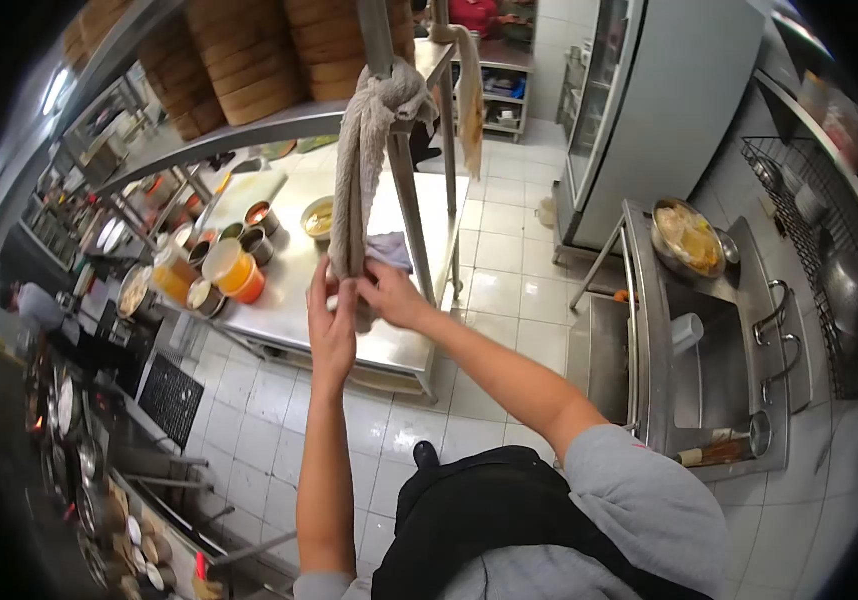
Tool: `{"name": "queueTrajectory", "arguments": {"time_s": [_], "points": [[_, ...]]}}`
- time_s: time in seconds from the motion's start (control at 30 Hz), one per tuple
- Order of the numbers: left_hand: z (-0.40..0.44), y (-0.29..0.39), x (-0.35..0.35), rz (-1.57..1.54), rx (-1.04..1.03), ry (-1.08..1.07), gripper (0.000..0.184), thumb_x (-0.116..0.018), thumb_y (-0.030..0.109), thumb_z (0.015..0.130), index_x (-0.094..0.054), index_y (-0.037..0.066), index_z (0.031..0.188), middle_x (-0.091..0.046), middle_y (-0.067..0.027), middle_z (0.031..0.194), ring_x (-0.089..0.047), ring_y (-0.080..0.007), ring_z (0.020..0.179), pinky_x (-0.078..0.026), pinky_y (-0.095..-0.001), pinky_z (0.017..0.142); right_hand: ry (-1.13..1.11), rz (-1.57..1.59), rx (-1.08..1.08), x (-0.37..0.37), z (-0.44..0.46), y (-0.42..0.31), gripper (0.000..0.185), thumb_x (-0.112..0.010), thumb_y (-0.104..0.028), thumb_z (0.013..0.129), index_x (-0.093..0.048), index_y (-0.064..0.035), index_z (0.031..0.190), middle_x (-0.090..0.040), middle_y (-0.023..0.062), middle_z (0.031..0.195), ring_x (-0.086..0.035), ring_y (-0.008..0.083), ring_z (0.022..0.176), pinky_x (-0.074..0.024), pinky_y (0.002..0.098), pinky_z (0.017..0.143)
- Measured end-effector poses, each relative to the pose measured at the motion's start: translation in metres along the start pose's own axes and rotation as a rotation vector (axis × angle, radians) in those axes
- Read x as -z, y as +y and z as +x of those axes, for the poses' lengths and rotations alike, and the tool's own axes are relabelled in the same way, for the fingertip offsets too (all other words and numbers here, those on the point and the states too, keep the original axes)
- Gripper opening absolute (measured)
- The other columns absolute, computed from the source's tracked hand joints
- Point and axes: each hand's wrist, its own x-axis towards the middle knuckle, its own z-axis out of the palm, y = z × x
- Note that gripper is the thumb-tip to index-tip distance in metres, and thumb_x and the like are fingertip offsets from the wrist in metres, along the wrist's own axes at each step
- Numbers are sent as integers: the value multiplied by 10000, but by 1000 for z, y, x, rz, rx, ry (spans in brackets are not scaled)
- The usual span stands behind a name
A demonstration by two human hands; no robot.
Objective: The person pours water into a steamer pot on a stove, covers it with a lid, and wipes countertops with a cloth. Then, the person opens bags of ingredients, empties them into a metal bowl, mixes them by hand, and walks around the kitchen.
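"What's furthest left on the steel worktable point(279, 318)?"

"A clear plastic bottle of orange liquid point(175, 274), then a translucent round tub with orange contents point(232, 267). Right of those come the person's hands."

"How does the left hand point(329, 328) stand?"

"Raised, its thumb and fingers bent about the bottom end of a long, cream, ribbed cloth towel point(354, 190), pinching it."

"And where's that towel?"

"Knotted high around a grey metal post point(404, 175), hanging down in front of the worktable, with its lower end between both hands."

"The right hand point(394, 293)?"

"Fingers curled in against the towel's end from the other side. The tips are hidden, so I can't tell whether they pinch or only press."

"Which step is in hand, then?"

"Handling the towel's loose end, I'd judge; perhaps wiping the fingers on it."

"What would the next move call for?"

"Working the cloth would take a light hold, without dragging at the knot; leaving it would take opened fingers. There's a crumpled lavender cloth point(391, 250) just beyond the right hand, too."
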Motion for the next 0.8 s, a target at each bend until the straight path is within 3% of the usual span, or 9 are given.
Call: {"name": "queueTrajectory", "arguments": {"time_s": [0.07, 0.2, 0.33, 0.37, 0.47, 0.53, 0.63, 0.7, 0.8], "points": [[39, -9, -16, 137, -125, 9, 433, -631, 196, 822, -484, -24, 1165, -517, -154, 941, -528, -281, 867, -422, -357, 794, -54, 132, -3, -4, -11, 8, 223, -483, -108, 857, -543, 7, 1038, -619, 134, 883, -592, 209, 756, -477, 331, 667], [45, -29, -50, 69, -103, -70, 173, -507, 9, 693, -535, -10, 863, -549, -198, 796, -525, -374, 755, -419, -422, 696, -221, 191, -264, 21, -46, 34, 267, -492, -77, 870, -514, 13, 1121, -612, 81, 996, -582, 137, 828, -491, 283, 699], [17, -62, -80, -69, -147, -93, 167, -564, 51, 701, -524, -24, 844, -496, -198, 787, -489, -380, 761, -405, -427, 684, -205, 80, -507, 61, -97, 55, 223, -516, -125, 876, -550, 16, 1045, -630, 78, 913, -589, 133, 770, -484, 266, 659], [5, -68, -78, -51, -52, -250, 221, -580, 54, 742, -562, -15, 951, -593, -160, 995, -575, -243, 916, -439, -324, 797, -166, 86, -578, 69, -114, 61, 215, -522, -136, 877, -560, 15, 1025, -634, 74, 894, -590, 134, 752, -481, 262, 645], [-20, -115, -83, -113, -18, -355, 278, -584, 123, 783, -553, -21, 1020, -559, -153, 1130, -538, -243, 1043, -420, -309, 865, -104, -43, -768, 87, -162, 81, 200, -540, -155, 886, -566, -1, 1010, -632, 68, 883, -588, 128, 738, -478, 264, 634], [-25, -180, -80, -567, 302, -423, 425, -619, 208, 800, -530, 6, 1164, -550, -176, 1079, -525, -281, 1032, -410, -328, 887, -69, -60, -840, 94, -194, 87, 187, -537, -159, 894, -567, -14, 1008, -632, 59, 873, -587, 121, 740, -478, 261, 637], [36, -212, -80, -118, 177, -210, 447, -594, 275, 839, -509, 14, 1192, -500, -172, 1221, -471, -309, 1129, -367, -371, 960, 25, 43, -976, 85, -227, 87, 172, -523, -152, 903, -566, -30, 1016, -637, 56, 882, -589, 115, 759, -481, 261, 657], [76, -243, -110, 330, -50, -252, 503, -566, 371, 844, -492, 72, 1242, -396, -202, 1336, -357, -355, 1238, -286, -439, 1026, 6, 32, -1014, 73, -235, 88, 172, -523, -150, 902, -565, -33, 1021, -638, 57, 893, -592, 118, 773, -481, 263, 666], [106, -276, -142, 670, -102, -303, 557, -552, 442, 825, -473, 140, 1286, -278, -236, 1403, -211, -406, 1311, -164, -497, 1073, -6, 67, -1076, 50, -240, 91, 174, -524, -150, 902, -562, -37, 1029, -639, 59, 909, -597, 122, 793, -482, 264, 678]]}}
